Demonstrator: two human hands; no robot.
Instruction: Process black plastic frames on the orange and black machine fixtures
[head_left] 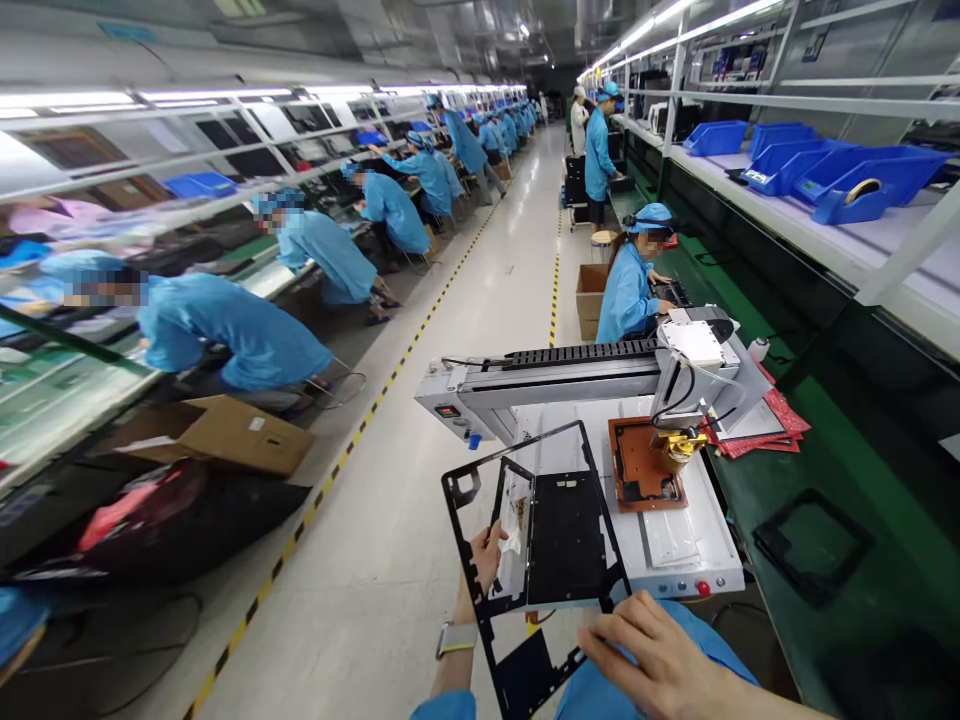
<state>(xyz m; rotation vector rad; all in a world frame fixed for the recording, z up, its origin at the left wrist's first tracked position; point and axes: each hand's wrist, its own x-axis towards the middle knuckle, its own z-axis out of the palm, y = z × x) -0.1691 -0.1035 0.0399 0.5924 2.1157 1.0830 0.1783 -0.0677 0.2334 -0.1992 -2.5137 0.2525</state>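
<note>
My right hand grips the lower right edge of a large, thin black frame with cut-out corners, tilted in front of me. Through its opening I see my left hand, with a watch on the wrist and fingers closed on the side of a smaller, dark-edged piece. A flat black panel shows through the opening beside that piece; whether the two are joined I cannot tell. Behind stands a bench-top machine with an orange-brown fixture under its brass-coloured head.
On the green bench at right lie another black frame and red sheets. A co-worker sits beyond the machine. Blue bins stand on the shelf. Across the aisle are co-workers and an open carton.
</note>
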